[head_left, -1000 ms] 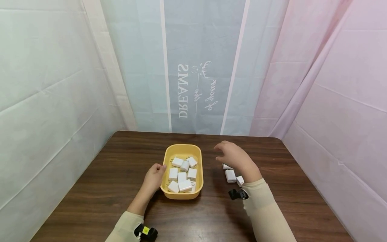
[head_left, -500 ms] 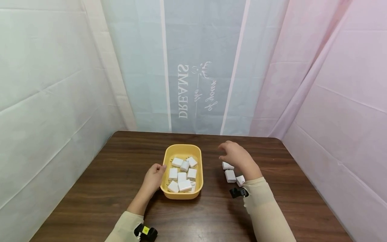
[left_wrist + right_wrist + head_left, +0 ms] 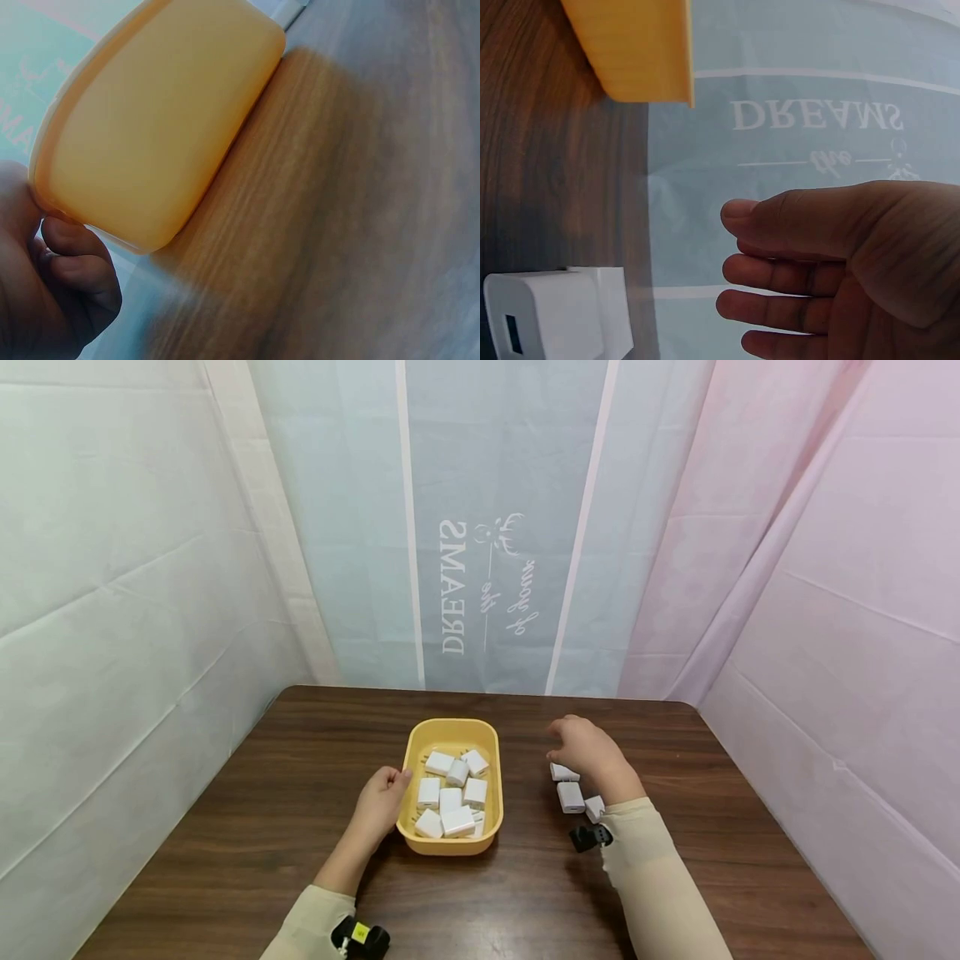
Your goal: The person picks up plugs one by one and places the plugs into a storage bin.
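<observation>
My left hand (image 3: pixel 381 802) grips the left rim of a yellow plastic bin (image 3: pixel 450 846); in the left wrist view, thumb and curled fingers pinch its edge. Inside lie several white USB wall chargers (image 3: pixel 458 821), some with prongs showing. My right hand (image 3: pixel 588 747) hovers just beyond a small group of loose white chargers (image 3: pixel 571 797) to the right of the bin. The right wrist view has its fingers loosely extended and holding nothing, apart from a charger (image 3: pixel 566 315) at lower left. The right hand and wrist partly hide that group in the head view.
Everything stands on a dark wood-grain table (image 3: pixel 300 827) with rounded far corners. A printed curtain (image 3: pixel 487 460) hangs behind the far edge, and white cloth walls (image 3: pixel 135 568) flank both sides. Both wrists wear small black camera mounts.
My right hand has moved slightly right and lowered a little toward the loose chargers, baring the far one more than a second ago. The left hand and bin have stayed in place.
</observation>
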A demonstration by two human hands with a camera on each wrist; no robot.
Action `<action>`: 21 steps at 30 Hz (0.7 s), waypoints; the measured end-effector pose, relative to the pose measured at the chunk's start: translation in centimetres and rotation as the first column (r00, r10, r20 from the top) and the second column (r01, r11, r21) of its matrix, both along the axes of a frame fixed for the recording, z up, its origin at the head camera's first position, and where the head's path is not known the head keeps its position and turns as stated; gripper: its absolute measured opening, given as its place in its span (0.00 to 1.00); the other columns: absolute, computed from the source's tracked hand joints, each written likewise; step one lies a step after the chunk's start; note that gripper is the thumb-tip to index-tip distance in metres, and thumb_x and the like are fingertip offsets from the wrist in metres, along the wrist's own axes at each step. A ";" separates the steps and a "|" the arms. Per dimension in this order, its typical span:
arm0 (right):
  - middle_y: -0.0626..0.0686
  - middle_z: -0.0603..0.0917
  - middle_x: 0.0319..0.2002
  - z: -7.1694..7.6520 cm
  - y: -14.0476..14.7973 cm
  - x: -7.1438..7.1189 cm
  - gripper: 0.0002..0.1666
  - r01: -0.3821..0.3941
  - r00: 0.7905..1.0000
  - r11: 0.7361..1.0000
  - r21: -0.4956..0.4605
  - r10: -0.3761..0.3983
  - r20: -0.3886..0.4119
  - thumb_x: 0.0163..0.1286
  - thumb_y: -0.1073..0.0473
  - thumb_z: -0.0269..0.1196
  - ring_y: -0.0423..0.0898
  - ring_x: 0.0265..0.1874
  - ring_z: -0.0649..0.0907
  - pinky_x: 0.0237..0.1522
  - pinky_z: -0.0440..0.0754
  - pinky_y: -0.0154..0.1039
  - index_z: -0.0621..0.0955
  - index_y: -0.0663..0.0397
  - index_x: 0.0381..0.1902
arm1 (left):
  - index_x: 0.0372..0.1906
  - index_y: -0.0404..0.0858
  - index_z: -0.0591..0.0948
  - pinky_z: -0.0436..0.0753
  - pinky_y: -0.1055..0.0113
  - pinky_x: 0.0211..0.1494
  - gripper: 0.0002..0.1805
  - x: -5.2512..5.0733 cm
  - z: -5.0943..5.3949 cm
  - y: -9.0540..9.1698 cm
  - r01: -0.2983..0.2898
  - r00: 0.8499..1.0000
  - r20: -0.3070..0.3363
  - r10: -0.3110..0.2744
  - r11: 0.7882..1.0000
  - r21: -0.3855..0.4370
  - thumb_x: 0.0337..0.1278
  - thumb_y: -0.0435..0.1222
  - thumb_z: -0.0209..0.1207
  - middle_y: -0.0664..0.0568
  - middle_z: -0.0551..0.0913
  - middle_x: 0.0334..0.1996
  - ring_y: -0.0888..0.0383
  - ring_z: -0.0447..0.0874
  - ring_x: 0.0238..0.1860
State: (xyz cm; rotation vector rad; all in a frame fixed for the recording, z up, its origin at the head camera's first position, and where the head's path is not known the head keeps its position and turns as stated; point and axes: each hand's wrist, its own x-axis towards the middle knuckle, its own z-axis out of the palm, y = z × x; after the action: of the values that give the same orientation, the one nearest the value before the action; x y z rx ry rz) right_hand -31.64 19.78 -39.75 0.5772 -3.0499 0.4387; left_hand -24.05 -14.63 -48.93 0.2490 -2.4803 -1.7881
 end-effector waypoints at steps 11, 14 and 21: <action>0.60 0.85 0.54 -1.1 0.3 -0.4 0.25 0.113 0.987 0.993 0.040 -0.117 0.112 0.65 0.55 0.72 0.58 0.52 0.84 0.51 0.82 0.58 0.83 0.61 0.56 | 0.42 0.33 0.74 0.75 0.68 0.23 0.17 0.1 0.1 -0.1 0.009 1.000 0.000 -0.009 1.000 0.000 0.79 0.45 0.52 0.48 0.75 0.26 0.58 0.74 0.23; 0.55 0.86 0.40 -1.3 0.3 -0.2 0.15 0.152 0.977 0.986 0.074 -0.161 0.138 0.62 0.55 0.73 0.53 0.37 0.83 0.40 0.82 0.54 0.84 0.57 0.41 | 0.41 0.33 0.74 0.75 0.68 0.23 0.17 0.1 0.1 -0.1 0.009 1.000 -0.003 -0.009 1.000 -0.003 0.79 0.45 0.52 0.48 0.75 0.26 0.58 0.74 0.23; 0.50 0.82 0.30 -1.9 0.1 0.0 0.11 0.198 0.966 0.975 0.098 -0.211 0.150 0.59 0.55 0.74 0.48 0.27 0.77 0.32 0.77 0.49 0.82 0.53 0.31 | 0.41 0.33 0.74 0.73 0.69 0.22 0.16 0.2 0.1 -0.1 0.014 1.000 0.005 -0.014 1.000 0.011 0.80 0.44 0.51 0.48 0.74 0.26 0.58 0.73 0.22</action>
State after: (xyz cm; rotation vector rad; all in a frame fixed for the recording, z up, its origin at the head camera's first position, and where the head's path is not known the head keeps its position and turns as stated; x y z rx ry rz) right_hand -31.67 19.88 -41.62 0.2330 -3.2478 0.3714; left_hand -23.90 -14.74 -48.82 0.2376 -2.4823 -1.8097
